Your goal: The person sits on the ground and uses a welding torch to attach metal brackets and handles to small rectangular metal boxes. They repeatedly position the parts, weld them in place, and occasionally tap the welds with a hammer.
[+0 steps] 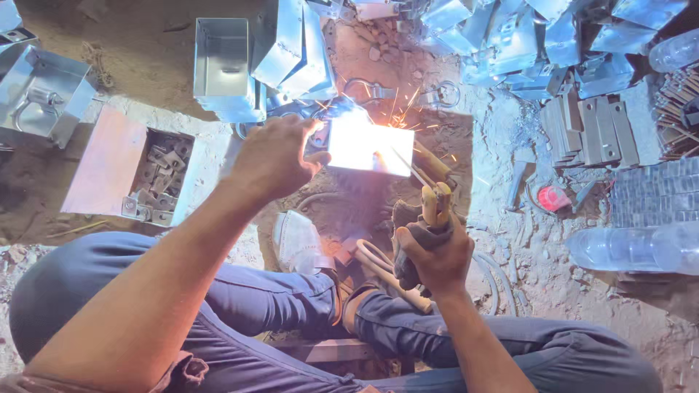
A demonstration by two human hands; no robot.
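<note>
My left hand (pixel 273 156) rests on the left edge of a small metal box (pixel 368 145) that glows white from the welding arc, with sparks flying up behind it. My right hand (pixel 433 255) grips the yellow electrode holder (pixel 435 204), whose thin rod (pixel 402 161) reaches up to the box's lower right part. A pale cable (pixel 382 266) loops down from the holder across my legs in blue trousers.
Shiny sheet-metal boxes are stacked at the top (pixel 226 65) and top right (pixel 524 36). A carton of small metal brackets (pixel 156 178) lies left. Flat metal plates (pixel 590 131), a red-capped item (pixel 553 198) and a clear plastic bottle (pixel 633 247) lie right on dusty ground.
</note>
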